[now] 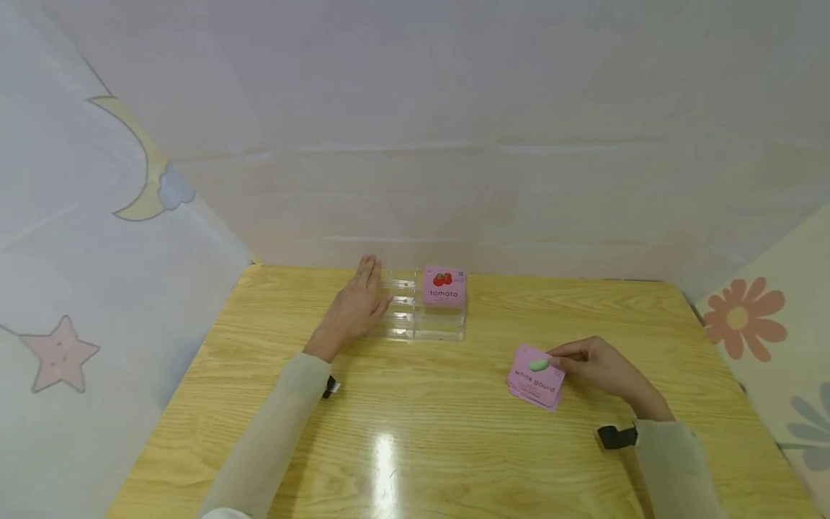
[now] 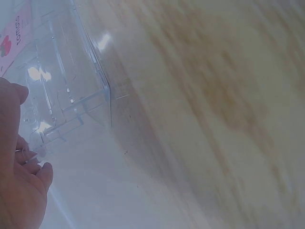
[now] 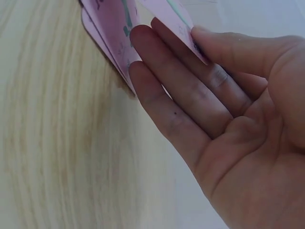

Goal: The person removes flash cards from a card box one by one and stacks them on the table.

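A clear plastic card rack lies near the back of the table, with a pink tomato card in its upper right part. Along the rack's left side rests my left hand, fingers straight and thumb reaching over the edge. The left wrist view shows that hand beside the clear rack. To the right, my right hand pinches the pink white gourd card between thumb and fingers. More pink cards lie under it, and a gap shows between them and the pinched card in the right wrist view.
The wooden table meets a pale cloth wall close behind the rack. Side walls stand at left and right, printed with a moon, a star and flowers.
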`<action>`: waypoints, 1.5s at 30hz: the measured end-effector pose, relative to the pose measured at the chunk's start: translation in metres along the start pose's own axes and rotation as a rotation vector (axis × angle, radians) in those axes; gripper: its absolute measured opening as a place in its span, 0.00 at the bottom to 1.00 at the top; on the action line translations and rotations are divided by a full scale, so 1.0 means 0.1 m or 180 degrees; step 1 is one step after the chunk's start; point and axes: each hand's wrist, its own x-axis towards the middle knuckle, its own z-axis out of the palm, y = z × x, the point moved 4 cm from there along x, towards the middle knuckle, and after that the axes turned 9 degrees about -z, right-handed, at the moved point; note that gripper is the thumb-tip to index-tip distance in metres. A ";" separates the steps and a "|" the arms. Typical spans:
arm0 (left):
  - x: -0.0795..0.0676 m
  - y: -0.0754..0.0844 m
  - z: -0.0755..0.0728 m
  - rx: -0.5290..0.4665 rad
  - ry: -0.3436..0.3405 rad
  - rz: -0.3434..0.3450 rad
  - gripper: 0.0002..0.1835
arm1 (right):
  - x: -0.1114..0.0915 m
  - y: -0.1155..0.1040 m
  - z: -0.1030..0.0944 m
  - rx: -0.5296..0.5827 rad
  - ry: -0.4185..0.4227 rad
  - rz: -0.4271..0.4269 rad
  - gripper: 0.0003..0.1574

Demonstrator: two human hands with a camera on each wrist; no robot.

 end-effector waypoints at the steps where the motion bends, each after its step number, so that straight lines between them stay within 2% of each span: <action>1: 0.00 0.00 0.00 0.0002 -0.0002 -0.0001 0.42 | 0.00 0.01 0.00 -0.0004 -0.0008 -0.0004 0.23; 12: 0.00 0.01 0.00 -0.0011 -0.0069 -0.0046 0.42 | 0.00 0.05 0.02 -0.0199 0.0051 0.0090 0.23; 25: 0.01 0.00 0.01 -0.0048 -0.0053 -0.0031 0.43 | 0.01 0.00 0.02 -0.0830 0.0286 0.0158 0.17; 32: 0.01 -0.01 0.01 -0.0062 -0.0045 -0.0035 0.43 | 0.08 -0.22 -0.03 -0.1145 0.0461 0.0096 0.23; 38: 0.00 -0.01 0.01 -0.0109 -0.0032 -0.0046 0.43 | 0.18 -0.45 -0.08 -0.1178 0.0610 -0.0098 0.27; 45: -0.01 0.00 0.01 -0.0128 -0.0065 -0.0087 0.43 | 0.32 -0.67 -0.08 -0.1228 0.0646 -0.0264 0.27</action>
